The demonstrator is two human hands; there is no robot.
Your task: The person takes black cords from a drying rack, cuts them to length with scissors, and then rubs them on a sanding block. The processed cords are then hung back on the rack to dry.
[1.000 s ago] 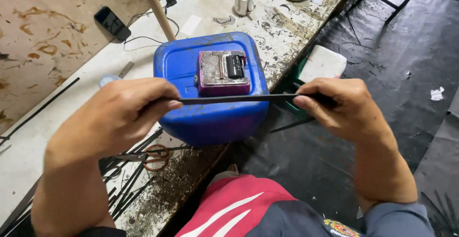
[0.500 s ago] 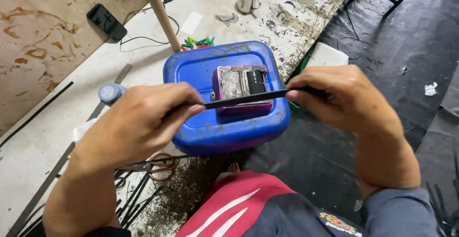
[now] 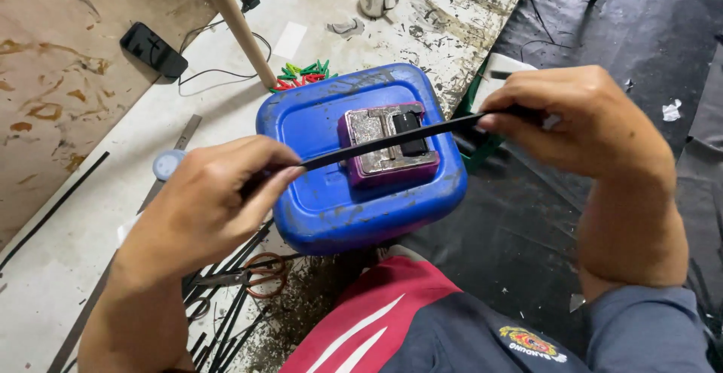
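Since the earlier frame the blue plastic container point(image 3: 331, 192) has slid toward mid-frame and the black strip point(image 3: 388, 141) now tilts, higher at its right end. The left hand point(image 3: 203, 207), lower left of centre, pinches one end between thumb and fingers; the right hand point(image 3: 580, 121), upper right, is clamped on the other end, so the strip spans the gap above a purple-edged metal block point(image 3: 380, 151) on the container. Green and red clips point(image 3: 301, 74) lie just behind the container. A black rectangular device point(image 3: 153, 49) sits upper left. The strip's ends are hidden inside both fists; scissors point(image 3: 248, 271) are partly covered by the left wrist
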